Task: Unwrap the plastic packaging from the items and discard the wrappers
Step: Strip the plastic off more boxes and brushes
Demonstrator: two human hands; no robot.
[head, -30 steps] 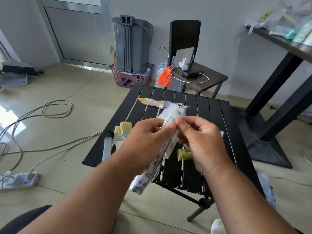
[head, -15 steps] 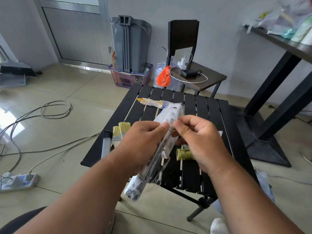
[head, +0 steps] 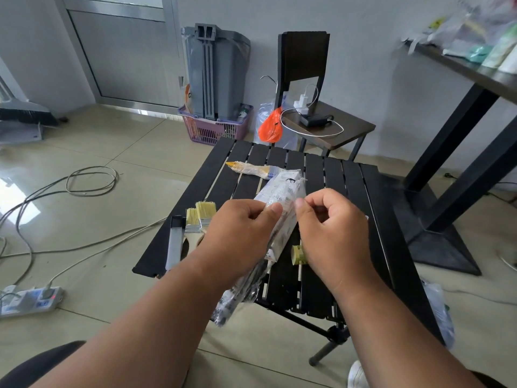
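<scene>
At frame centre, the left hand [head: 240, 233] still grips the long clear-plastic-wrapped package [head: 275, 217], while the right hand [head: 333, 231], curled, has let go, so its wrapper stays unopened.

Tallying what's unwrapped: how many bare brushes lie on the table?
2, side by side at the table's left edge: brush, brush. Hands may hide more.

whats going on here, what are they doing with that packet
A person holds a long plastic-wrapped item above a black slatted table. The left hand grips it while the right hand pinches the wrapper near its top edge. The wrap is not yet off. Two bare brushes and another wrapped brush lie on the table.
</scene>
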